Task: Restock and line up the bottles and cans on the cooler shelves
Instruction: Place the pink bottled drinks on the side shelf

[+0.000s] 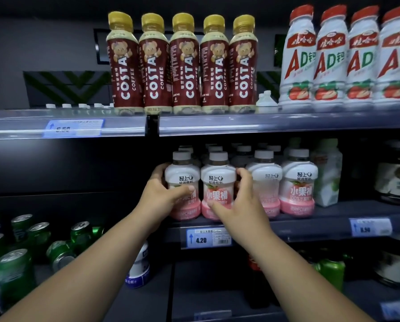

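Several squat pink-and-white juice bottles stand in a row at the front of the middle shelf [310,220], with more rows behind them. My left hand [164,194] wraps the leftmost pink bottle [182,173], thumb across its label. My right hand [238,203] grips the second pink bottle [217,180], thumb on its front and fingers in the gap to its right. Both bottles stand upright on the shelf.
Brown Costa coffee bottles [182,66] and white AD milk bottles [329,59] line the top shelf. Green cans [17,270] stand and lie at lower left. Dark jars [396,173] sit at right. A green-white carton [327,173] stands beside the pink row.
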`<state>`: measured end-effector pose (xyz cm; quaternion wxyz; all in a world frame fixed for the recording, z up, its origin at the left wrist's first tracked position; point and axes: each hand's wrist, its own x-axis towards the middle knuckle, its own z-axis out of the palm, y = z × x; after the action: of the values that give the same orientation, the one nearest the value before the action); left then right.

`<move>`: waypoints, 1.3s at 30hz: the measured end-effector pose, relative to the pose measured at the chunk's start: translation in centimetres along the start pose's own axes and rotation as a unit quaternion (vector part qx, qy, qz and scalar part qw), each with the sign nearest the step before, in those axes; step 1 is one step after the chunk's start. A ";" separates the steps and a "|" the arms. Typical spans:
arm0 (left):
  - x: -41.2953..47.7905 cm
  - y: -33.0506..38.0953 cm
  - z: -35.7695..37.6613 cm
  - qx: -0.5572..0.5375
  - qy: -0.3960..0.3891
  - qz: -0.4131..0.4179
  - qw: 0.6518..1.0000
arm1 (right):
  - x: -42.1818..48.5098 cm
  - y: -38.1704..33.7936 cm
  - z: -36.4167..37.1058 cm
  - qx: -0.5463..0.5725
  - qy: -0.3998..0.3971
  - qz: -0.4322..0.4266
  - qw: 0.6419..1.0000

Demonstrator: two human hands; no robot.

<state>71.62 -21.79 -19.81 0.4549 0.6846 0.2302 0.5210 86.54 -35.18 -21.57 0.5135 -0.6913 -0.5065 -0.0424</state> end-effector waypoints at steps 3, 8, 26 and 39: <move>-1.0 -0.5 0.4 -0.007 -0.003 0.007 1.000 | 0.3 -0.6 0.0 -0.065 -0.020 -0.018 0.998; -2.8 -1.8 0.4 0.101 -0.003 0.015 0.995 | 0.3 -0.2 0.6 -0.078 0.000 -0.019 0.997; -3.7 -1.7 -0.4 0.093 -0.027 -0.017 0.995 | -0.5 -0.6 1.5 -0.076 0.042 -0.034 0.996; -6.4 -2.8 -0.7 0.195 -0.072 0.054 0.977 | -1.0 0.6 -0.1 -0.082 -0.003 -0.071 0.994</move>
<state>69.16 -25.23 -25.44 0.2993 0.8070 0.2565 0.4398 86.56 -35.87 -22.54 0.4496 -0.6933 -0.5506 -0.1184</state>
